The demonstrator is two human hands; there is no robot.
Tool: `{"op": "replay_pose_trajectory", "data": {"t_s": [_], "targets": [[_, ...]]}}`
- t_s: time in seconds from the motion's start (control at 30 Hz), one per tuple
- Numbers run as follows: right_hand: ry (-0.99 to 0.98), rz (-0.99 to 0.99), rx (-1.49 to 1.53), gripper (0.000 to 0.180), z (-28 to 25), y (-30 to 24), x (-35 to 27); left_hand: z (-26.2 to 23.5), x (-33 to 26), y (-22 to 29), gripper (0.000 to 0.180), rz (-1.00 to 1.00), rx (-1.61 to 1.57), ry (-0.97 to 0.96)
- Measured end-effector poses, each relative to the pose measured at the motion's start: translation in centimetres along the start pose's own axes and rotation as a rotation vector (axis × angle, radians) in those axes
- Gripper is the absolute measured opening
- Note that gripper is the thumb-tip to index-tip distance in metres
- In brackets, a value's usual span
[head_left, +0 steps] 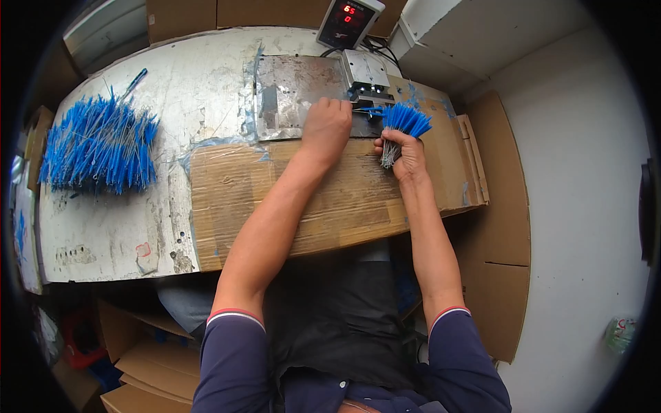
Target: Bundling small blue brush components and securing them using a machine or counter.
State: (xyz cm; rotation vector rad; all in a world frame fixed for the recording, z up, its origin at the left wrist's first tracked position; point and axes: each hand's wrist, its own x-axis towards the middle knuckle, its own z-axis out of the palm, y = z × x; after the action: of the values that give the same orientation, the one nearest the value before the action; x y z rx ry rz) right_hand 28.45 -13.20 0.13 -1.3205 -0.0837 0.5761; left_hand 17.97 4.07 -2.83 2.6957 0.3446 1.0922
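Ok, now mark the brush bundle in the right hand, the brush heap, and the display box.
Bundle of blue wire brushes [408, 122], head view: fanned blue ends.
Heap of blue wire brushes [100, 146], head view: its middle.
Digital display box [348, 24], head view: front panel.

Lighting fair on the work surface, dim below; strong fisheye distortion.
The table [103, 237] is evenly bright with soft shadows; the light source is out of view. The metal plate [296, 76] gives a dull sheen; the display [350, 19] glows red. Under the near edge, the black apron [334, 316] loses detail. Straight edges bow toward black corners. Among the blue brushes [102, 144] at left, single wires are hard to separate.
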Motion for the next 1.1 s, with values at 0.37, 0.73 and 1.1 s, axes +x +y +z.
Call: {"op": "replay_pose_trajectory", "data": {"t_s": [0.37,0.73,1.1], "targets": [[-0.074,-0.11,-0.237,0.014,1.9,0.0,-1.3,0.4,-0.2,-1.4,0.005,-0.27,-0.155,0.233],[0.095,-0.188,-0.281,0.014,3.4,0.5,0.0,0.2,-0.2,-1.4,0.004,-0.271,-0.178,0.228],[0.17,-0.248,-0.252,0.014,4.5,1.5,0.2,0.2,-0.3,-1.5,0.002,-0.259,-0.17,0.276]]}}
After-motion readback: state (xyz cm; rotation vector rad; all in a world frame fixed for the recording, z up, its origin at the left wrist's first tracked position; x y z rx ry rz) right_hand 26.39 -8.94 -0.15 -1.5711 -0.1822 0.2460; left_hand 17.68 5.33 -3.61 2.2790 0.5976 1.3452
